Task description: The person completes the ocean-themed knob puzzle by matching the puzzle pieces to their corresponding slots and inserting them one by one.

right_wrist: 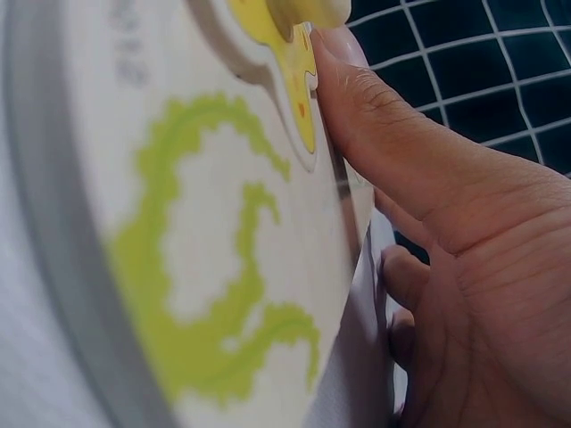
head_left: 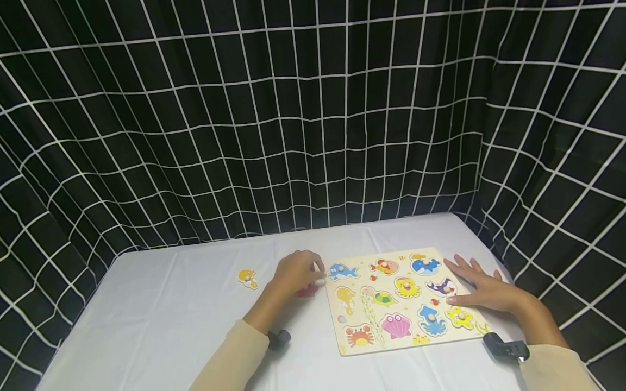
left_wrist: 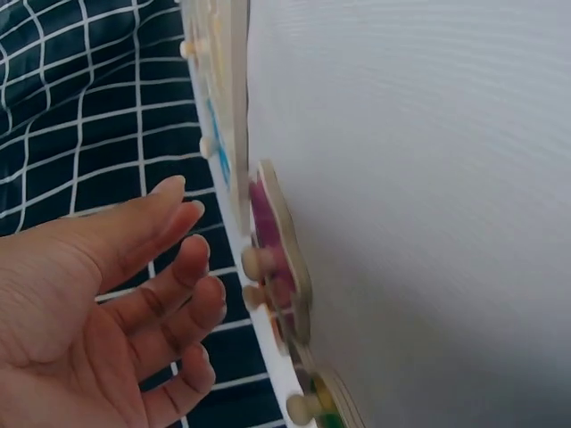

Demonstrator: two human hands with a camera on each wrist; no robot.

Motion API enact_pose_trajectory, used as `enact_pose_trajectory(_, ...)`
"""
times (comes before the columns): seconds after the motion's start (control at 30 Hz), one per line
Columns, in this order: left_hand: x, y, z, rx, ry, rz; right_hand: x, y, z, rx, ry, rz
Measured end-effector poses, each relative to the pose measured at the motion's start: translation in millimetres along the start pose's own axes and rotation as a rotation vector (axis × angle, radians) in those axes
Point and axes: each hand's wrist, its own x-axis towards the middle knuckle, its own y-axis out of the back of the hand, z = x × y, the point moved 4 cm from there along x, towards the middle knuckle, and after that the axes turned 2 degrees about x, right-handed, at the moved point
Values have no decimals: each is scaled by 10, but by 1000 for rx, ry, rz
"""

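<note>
A wooden puzzle board (head_left: 337, 326) with sea-animal pieces is laid flat on the white tabletop (head_left: 161, 320), right of the middle and toward the near edge. Its long axis is judged to run left to right, slightly turned, with the printed animals upright toward the near side. Most recesses are seen filled: a blue whale (head_left: 342, 271), an orange fish, a blue fish, a seahorse, a turtle, an octopus, a crab, a shell, a squid and a yellow star (head_left: 459, 316) are seated. The work is therefore judged nearly done.

Two pieces are still off the board. A pink piece (head_left: 307, 291) lies on the tabletop just beside the board's left edge, partly hidden under the left hand (head_left: 295, 271); its shape cannot be told. A yellow piece (head_left: 248, 278) lies farther left, well apart from the board.

The left hand is held over the pink piece with its fingers (left_wrist: 183, 267) loosely bent and released; nothing is gripped, as the left wrist view shows. The right hand (head_left: 481, 288) is laid flat on the board's right edge, fingers straight and spread, its thumb pressed beside the yellow star.

A black curtain with a white grid (head_left: 313, 108) is hung behind and around the tabletop.
</note>
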Motion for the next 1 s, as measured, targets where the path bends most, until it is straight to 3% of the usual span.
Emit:
enact_pose_trajectory(0.4,-322,54,-242,10,9,50,-43,-46,-7,16,-10,-7)
enact_pose_trajectory(0.63,-331,33,-301,21,32,44,-16,-12,-1,-4,-1,0)
enact_pose_trajectory(1.0,-314,10,-266,58,41,48,-17,4,-34,-13,-17,-6)
